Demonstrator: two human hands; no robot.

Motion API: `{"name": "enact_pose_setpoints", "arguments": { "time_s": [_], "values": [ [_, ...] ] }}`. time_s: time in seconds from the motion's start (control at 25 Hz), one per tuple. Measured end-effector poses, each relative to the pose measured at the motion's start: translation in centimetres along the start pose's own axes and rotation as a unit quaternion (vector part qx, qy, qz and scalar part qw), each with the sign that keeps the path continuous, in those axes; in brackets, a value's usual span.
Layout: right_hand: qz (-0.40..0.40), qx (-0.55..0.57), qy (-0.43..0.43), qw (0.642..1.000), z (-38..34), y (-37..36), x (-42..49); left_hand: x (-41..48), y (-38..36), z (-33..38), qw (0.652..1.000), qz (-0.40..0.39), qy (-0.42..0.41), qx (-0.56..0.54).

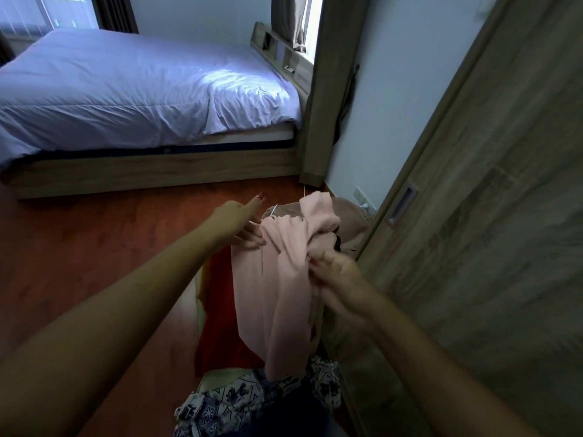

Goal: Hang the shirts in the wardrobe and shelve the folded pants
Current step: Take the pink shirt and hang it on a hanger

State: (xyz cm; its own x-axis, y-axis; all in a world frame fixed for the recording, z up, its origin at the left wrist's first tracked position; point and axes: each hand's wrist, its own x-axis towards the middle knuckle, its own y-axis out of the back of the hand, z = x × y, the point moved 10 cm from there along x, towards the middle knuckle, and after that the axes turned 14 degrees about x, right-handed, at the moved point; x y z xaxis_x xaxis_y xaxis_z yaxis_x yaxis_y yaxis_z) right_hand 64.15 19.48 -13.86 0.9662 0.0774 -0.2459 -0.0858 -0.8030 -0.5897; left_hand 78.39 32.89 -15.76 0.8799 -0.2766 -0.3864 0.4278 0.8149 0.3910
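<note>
Above the reddish wooden floor [79, 247], beside the wood-grain wardrobe door [492, 247], my right hand [337, 279] pinches a pale pink shirt [284, 279]; my left hand [236, 222] touches its edge, fingers spread, over red cloth [224, 310].

Shirt [284, 279] held up at centre, between left hand [235, 222] and right hand [339, 279]; left hand at shirt's left edge, right hand gripping bunched cloth. Clothes pile [227, 313] on floor [79, 247] below shirt. Bed [126, 89] behind, far left. Wardrobe door [489, 231] right, beside shirt. Wall socket [362, 197] behind, low on wall.
</note>
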Motion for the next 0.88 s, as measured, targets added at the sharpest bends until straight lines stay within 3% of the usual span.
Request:
{"name": "enact_pose_setpoints", "arguments": {
  "time_s": [0.08, 0.2, 0.28, 0.32, 0.4, 0.48, 0.6, 0.76, 0.88],
  "values": [
    [-0.052, -0.080, -0.065, 0.993, 3.4, -0.7, -1.5, 0.9, -1.5, -0.2, 0.996, -0.015, 0.024, 0.079],
    [-0.088, -0.152, -0.115, 0.978, 7.6, 0.4, -1.3, 2.1, -2.5, 0.4, 0.972, 0.039, -0.012, 0.232],
    [-0.023, -0.179, -0.108, 0.978, 8.3, 2.9, -0.1, 2.0, -2.9, 0.8, 0.982, 0.036, -0.040, 0.180],
    [0.038, -0.154, -0.092, 0.983, 7.8, 4.6, 0.5, 1.6, -3.1, 1.1, 0.991, 0.022, -0.059, 0.120],
    [0.145, 0.015, -0.043, 0.988, 5.6, 7.3, 1.4, 0.2, -3.5, 1.8, 0.994, -0.026, -0.105, 0.014],
    [0.189, 0.155, -0.002, 0.970, 3.1, 8.5, 2.2, -1.8, -4.0, 2.3, 0.983, -0.083, -0.164, -0.027],
    [0.235, 0.190, 0.016, 0.953, 0.7, 8.4, 3.0, -4.0, -5.0, 1.7, 0.961, -0.156, -0.228, -0.022],
    [0.218, 0.177, 0.039, 0.959, -1.7, 6.6, 2.4, -5.5, -5.7, 0.6, 0.945, -0.211, -0.240, 0.064],
    [0.172, 0.190, 0.043, 0.966, -2.6, 6.0, -0.8, -5.3, -4.6, 1.3, 0.936, -0.171, -0.264, 0.160]
  ]
}}
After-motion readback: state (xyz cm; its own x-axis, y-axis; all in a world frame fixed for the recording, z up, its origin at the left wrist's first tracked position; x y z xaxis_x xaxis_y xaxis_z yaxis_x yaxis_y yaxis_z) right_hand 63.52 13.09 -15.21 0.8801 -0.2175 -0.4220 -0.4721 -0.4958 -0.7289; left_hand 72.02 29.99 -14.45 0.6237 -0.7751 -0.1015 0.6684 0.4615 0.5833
